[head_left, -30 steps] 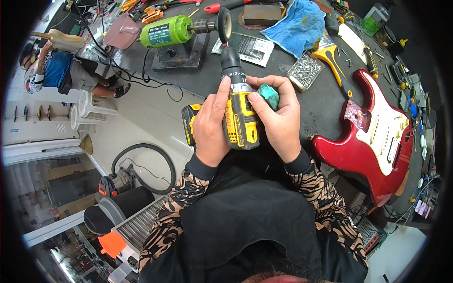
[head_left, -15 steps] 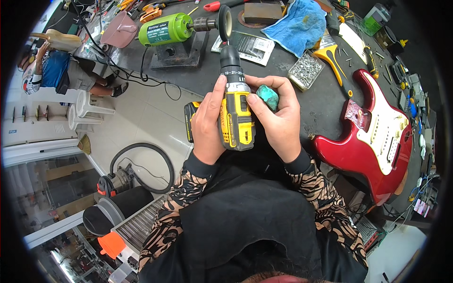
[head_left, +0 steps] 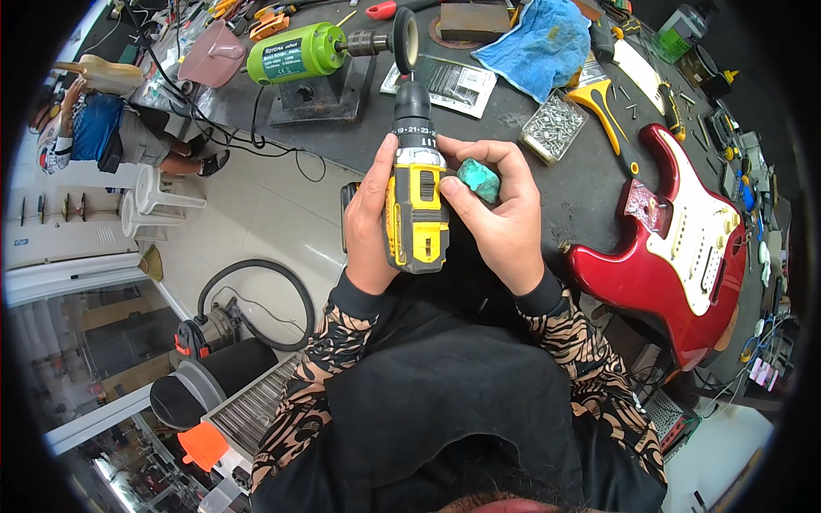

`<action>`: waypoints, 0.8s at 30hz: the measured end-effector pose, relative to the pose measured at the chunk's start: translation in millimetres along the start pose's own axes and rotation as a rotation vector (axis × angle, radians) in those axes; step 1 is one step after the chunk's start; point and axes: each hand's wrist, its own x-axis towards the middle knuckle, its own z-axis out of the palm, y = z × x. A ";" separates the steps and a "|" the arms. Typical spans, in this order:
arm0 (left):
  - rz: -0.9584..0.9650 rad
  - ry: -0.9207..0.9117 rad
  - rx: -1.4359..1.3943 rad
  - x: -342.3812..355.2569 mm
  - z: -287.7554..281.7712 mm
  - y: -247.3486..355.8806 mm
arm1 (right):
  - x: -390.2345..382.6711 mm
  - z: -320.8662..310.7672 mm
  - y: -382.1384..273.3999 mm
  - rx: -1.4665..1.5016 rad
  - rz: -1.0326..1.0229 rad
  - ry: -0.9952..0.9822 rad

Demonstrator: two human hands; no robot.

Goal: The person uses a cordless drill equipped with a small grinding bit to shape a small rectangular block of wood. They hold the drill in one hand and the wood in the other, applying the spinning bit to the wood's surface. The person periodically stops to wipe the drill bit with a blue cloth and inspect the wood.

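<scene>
Upright in front of me is a yellow-and-black cordless drill point(head_left: 419, 214), its chuck pointing away toward the bench. My left hand point(head_left: 373, 218) wraps its left side, and the black battery shows only in part beyond that hand. My right hand point(head_left: 505, 218) is closed on a rough turquoise-green lump point(head_left: 479, 179), like a stone, cradled between thumb and fingers. The right thumb and index fingertips reach the drill's right side. A thin bit appears at the chuck's tip, close to a packet on the bench.
A green bench motor point(head_left: 295, 56) with a buffing wheel point(head_left: 404, 41) stands ahead. Around it lie a silver packet point(head_left: 445, 85), blue cloth point(head_left: 539, 47), screw box point(head_left: 554, 128) and yellow-handled brush point(head_left: 605, 120). A red guitar body point(head_left: 684, 248) rests right. Another person point(head_left: 103, 128) sits far left.
Both hands have shifted slightly left with the drill and the lump. The drill has turned a little, so less of its battery shows.
</scene>
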 end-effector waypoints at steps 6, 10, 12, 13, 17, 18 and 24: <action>-0.051 -0.019 -0.154 2.7 -0.8 3.2 | 0.5 -1.0 2.1 -0.023 -0.022 -0.025; -0.123 -0.033 -0.320 0.3 0.1 -3.9 | 0.6 -0.5 0.9 -0.042 -0.012 -0.041; -0.117 -0.031 -0.352 0.8 1.2 -5.7 | 0.8 0.0 3.0 -0.010 -0.017 -0.033; -0.114 -0.028 -0.368 0.6 1.7 -6.6 | 1.0 0.4 4.3 0.005 -0.021 -0.032; -0.127 -0.023 -0.379 -2.1 1.6 -9.3 | 2.9 1.6 6.0 0.039 0.023 0.009; -0.161 -0.033 -0.403 -3.6 0.4 -9.5 | 4.6 1.5 4.4 0.056 0.056 0.037; -0.110 0.001 -0.342 -0.8 0.1 -4.7 | 25.8 4.2 0.0 -0.138 -0.033 0.212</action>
